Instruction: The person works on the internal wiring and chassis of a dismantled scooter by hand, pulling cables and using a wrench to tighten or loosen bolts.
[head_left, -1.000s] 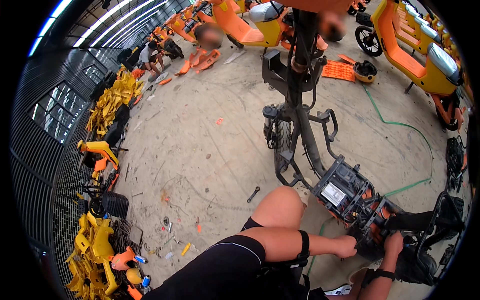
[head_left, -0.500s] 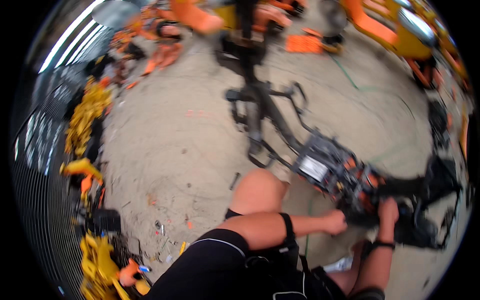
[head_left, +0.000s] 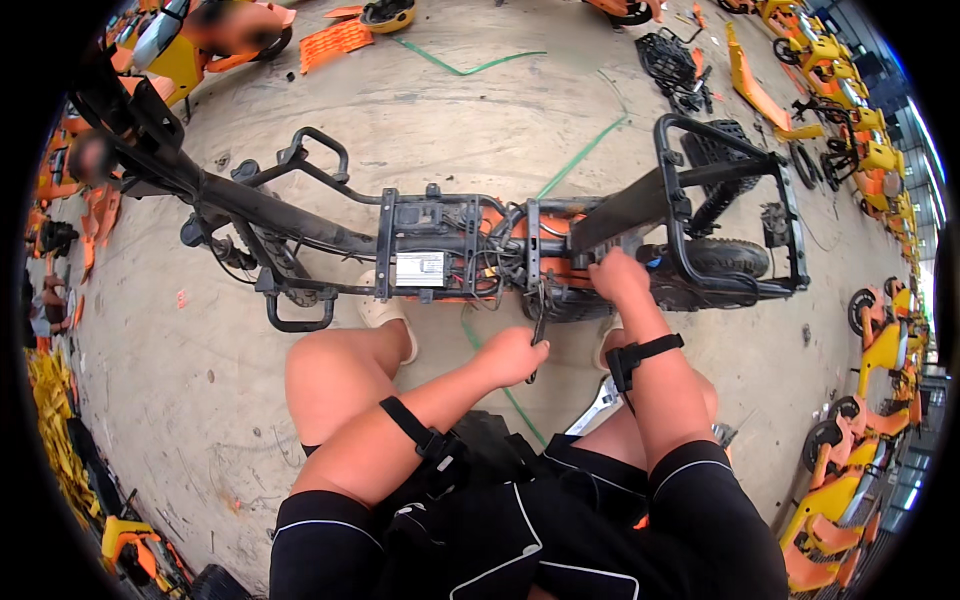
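A stripped black scooter frame (head_left: 330, 235) lies across the concrete floor in front of me, with a grey battery box (head_left: 425, 255) and a tangle of wires (head_left: 510, 255) in its middle. My left hand (head_left: 515, 355) is closed around a thin dark tool (head_left: 538, 335) that reaches up to the frame's lower rail. My right hand (head_left: 618, 275) presses on the frame beside the orange underside, just left of the rear wheel (head_left: 715, 258). Whether it grips anything there is hidden. I crouch with my knees below the frame; both wrists wear black straps.
A black rear rack (head_left: 740, 180) rises at the frame's right end. Yellow and orange scooter parts line the right edge (head_left: 880, 350) and left edge (head_left: 55, 420). An orange panel (head_left: 335, 42) and green strapping (head_left: 470, 68) lie behind. A person sits at the far left (head_left: 75, 160).
The view has swung to the right, so the frame now lies straight across in front of me. My left hand has come up to the frame's lower rail with the tool.
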